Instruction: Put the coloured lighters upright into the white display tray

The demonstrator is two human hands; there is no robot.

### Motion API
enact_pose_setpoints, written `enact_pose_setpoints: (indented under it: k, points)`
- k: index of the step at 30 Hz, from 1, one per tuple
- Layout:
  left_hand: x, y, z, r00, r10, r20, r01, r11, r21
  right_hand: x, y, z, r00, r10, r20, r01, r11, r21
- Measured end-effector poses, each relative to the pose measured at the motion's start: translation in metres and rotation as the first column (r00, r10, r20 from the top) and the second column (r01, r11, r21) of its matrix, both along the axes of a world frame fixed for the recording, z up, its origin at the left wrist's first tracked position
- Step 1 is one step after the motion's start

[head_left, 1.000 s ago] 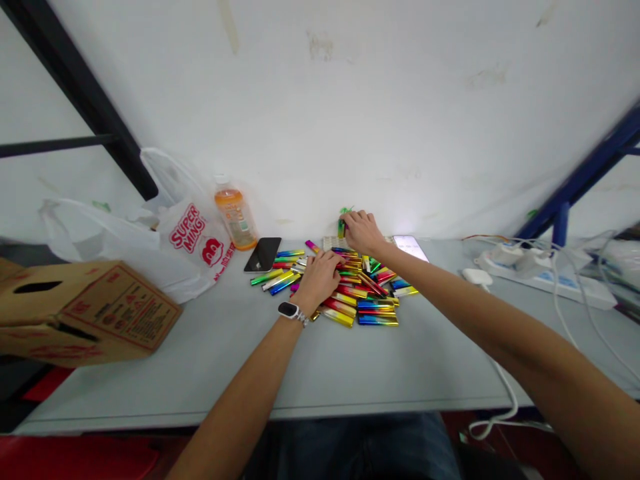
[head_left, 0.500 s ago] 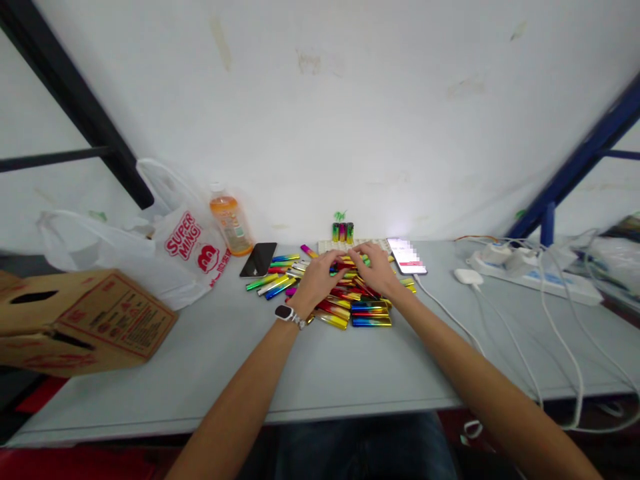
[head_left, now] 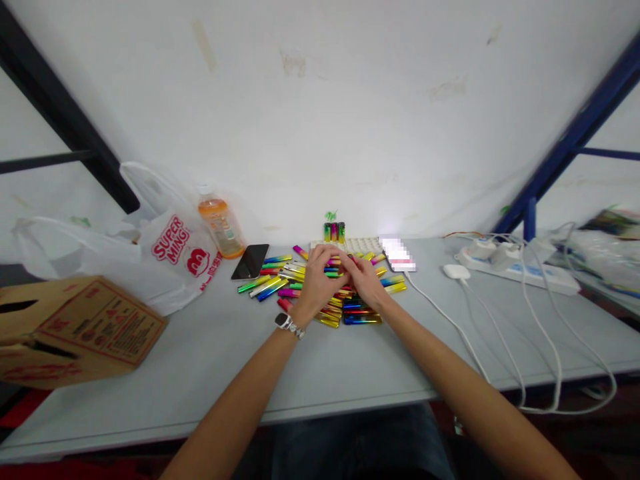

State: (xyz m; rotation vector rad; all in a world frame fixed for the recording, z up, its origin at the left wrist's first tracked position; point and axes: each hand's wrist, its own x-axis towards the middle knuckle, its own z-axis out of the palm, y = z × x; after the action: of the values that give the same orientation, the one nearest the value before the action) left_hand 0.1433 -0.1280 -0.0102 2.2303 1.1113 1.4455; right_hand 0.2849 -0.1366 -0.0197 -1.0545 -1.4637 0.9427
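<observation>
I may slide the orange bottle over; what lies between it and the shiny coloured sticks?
The black phone, flat on the table, as the head view shows.

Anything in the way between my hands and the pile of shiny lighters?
Nothing visible: your left hand and right hand are over the pile of lighters. The bottle and black phone sit left, the lit phone right.

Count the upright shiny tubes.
3, lined up at the left end of the white rack: left tube, middle tube, right tube. The left hand or right hand may hide more.
</observation>
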Motion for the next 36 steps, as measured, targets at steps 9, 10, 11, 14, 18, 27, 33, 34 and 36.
enact_pose_setpoints:
  k: [9,10,11,14,18,27,33,34,36]
  points:
    - [-0.012,0.004,-0.007,0.979,-0.104,-0.178,0.112,0.993,0.035,0.005,0.007,-0.009,0.956,-0.291,0.040,0.290,0.957,0.030]
    - [-0.013,0.006,-0.008,0.975,-0.093,-0.201,0.099,0.995,0.023,0.005,0.008,-0.009,0.950,-0.309,0.041,0.308,0.951,0.038]
    - [-0.013,0.007,-0.009,0.972,-0.081,-0.222,0.086,0.996,0.013,0.006,0.008,-0.009,0.946,-0.322,0.036,0.320,0.946,0.048]
    - [-0.015,0.009,-0.012,0.959,-0.047,-0.278,0.050,0.999,0.003,0.005,0.006,-0.008,0.952,-0.304,0.011,0.303,0.950,0.071]
    - [-0.016,0.012,-0.014,0.938,0.002,-0.347,0.003,1.000,0.014,0.004,0.001,-0.007,0.967,-0.253,0.001,0.252,0.965,0.078]
    - [-0.017,0.013,-0.017,0.917,0.013,-0.398,-0.012,1.000,0.006,0.004,-0.002,-0.008,0.974,-0.227,-0.001,0.226,0.972,0.058]
    - [-0.017,0.013,-0.017,0.914,0.017,-0.405,-0.014,1.000,0.012,0.004,-0.002,-0.008,0.973,-0.231,0.006,0.230,0.971,0.066]
    - [-0.017,0.013,-0.017,0.914,0.018,-0.406,-0.014,1.000,0.013,0.003,-0.001,-0.008,0.972,-0.234,0.012,0.233,0.970,0.066]
    - [-0.017,0.013,-0.018,0.915,0.016,-0.404,-0.011,1.000,0.015,0.003,0.000,-0.009,0.970,-0.244,0.022,0.242,0.969,0.052]
